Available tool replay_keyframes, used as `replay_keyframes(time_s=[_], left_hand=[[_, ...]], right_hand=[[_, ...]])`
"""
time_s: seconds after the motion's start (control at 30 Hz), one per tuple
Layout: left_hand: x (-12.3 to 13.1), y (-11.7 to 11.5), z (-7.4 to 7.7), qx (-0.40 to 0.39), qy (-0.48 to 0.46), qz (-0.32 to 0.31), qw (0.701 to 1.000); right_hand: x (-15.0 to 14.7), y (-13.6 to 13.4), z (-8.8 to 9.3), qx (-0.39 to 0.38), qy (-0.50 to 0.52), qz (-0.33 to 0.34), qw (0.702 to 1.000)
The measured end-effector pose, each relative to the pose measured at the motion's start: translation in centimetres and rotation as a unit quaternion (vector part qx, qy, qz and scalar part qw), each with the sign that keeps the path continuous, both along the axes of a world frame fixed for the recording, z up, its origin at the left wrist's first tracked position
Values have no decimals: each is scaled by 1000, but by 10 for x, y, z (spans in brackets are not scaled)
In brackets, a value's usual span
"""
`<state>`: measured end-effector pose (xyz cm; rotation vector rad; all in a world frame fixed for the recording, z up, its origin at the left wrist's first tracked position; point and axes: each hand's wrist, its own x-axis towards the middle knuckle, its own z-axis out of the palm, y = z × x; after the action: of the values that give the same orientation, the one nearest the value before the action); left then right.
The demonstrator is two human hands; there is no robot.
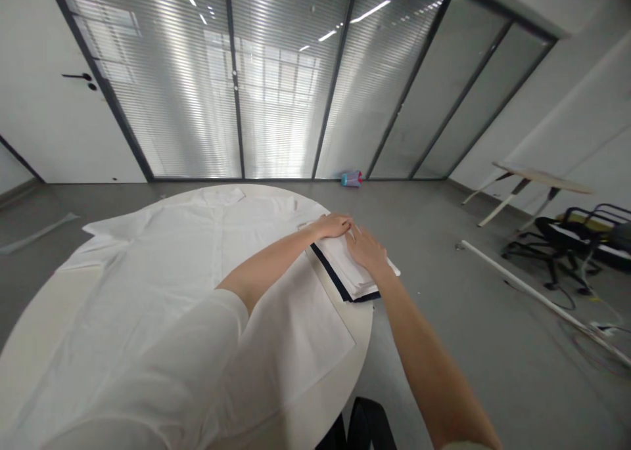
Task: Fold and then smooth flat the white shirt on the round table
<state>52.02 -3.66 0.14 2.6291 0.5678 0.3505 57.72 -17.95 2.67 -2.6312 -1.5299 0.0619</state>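
Observation:
A stack of folded white garments [348,269], with a dark navy layer at its bottom, lies on the right edge of the round table [355,378]. My right hand [365,247] rests flat on top of the stack, its fingers stretched out. Near the stack's far edge lies my left hand [334,225], palm down, its fingertips close to those of my right hand. A white shirt [182,259] is spread over most of the table, left of the stack. My left arm crosses over part of it and hides some of the cloth.
A black chair [367,427] stands under the near table edge. On the floor are a blue and purple object [351,179] by the glass wall and a long white pole [532,295]. Farther right stand a light table [542,176] and black office chairs [586,240].

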Motion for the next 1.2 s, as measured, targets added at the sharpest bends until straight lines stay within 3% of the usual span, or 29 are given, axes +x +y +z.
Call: replay_keyframes(time_s=[0.13,0.27,0.4,0.5,0.6,0.7,0.8,0.9,1.0,1.1,1.2], left_hand=[[2,4,-21,4,47,-11,999],[4,7,-29,15,52,-18,998],[2,2,-24,26,28,3,999],[-21,-9,-11,49,-25,46,997],[-78,-16,-2,87,-81,67,991],[-169,-15,-8,133,-88,49,986],[-272,-5,-26,167,-20,104,980],[-361,13,-45,164,59,241,955],[-424,30,-61,152,117,381,905],[-463,40,-75,151,141,460,864],[-483,46,-86,139,142,479,855]], right_hand=[[6,-1,-14,5,16,-7,1000],[5,-1,-21,19,-11,0,1000],[4,-1,-27,36,-41,3,998],[6,-4,-25,43,-35,5,998],[5,-8,-13,64,-28,-8,997],[-10,-12,3,212,-89,-18,973],[-45,-4,10,327,-90,89,937],[-90,22,0,277,-34,242,929],[-131,62,-27,184,-8,299,936],[-155,100,-58,112,-11,304,946],[-162,127,-83,71,-27,288,954]])
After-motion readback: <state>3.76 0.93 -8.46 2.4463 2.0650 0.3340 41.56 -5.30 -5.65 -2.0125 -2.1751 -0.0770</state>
